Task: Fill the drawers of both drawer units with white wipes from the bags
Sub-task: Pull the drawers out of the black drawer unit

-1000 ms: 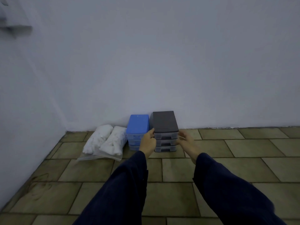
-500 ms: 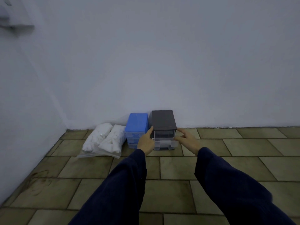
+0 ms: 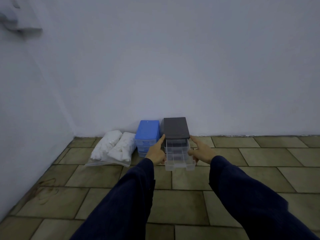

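Clear drawer (image 3: pixel 180 163) between both hands

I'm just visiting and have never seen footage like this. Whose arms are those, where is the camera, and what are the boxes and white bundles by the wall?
No machine here: a person wears one camera on the head, which looks forward and down, so the arms in dark sleeves are their own. On the tiled floor, against the wall, stand two small drawer units: a blue drawer unit and beside it a dark grey drawer unit. Left of them lie two clear bags of white wipes. The left hand and the right hand grip the sides of a clear drawer that is pulled well out of the grey unit. The forefingers point towards the unit's front corners. The drawer looks empty; the wipes are in their bags.
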